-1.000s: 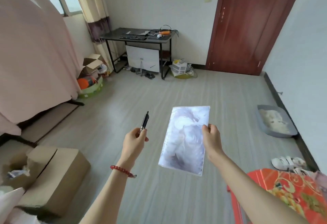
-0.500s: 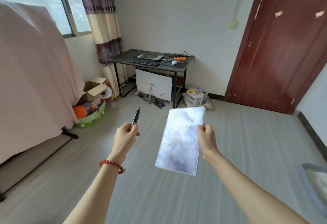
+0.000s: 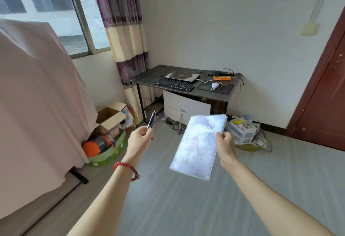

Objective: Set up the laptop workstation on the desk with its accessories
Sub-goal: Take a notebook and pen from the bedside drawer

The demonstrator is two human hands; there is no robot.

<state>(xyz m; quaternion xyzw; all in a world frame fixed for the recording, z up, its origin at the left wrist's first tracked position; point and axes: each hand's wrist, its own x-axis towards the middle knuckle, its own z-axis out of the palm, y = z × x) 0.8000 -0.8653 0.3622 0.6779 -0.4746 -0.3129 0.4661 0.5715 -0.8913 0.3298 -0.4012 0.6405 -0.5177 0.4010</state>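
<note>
Daylight from a window (image 3: 56, 12) with striped curtain (image 3: 127, 30) falls on white walls (image 3: 224, 21) and grey floor (image 3: 186, 207).

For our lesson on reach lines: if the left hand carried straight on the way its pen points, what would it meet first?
Probably the desk, near its left leg; the left hand and pen have only open floor before it, though depth is uncertain.

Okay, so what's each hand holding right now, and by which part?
The left hand pinches a pen by its lower end. The right hand grips a notebook by its right edge.
</note>
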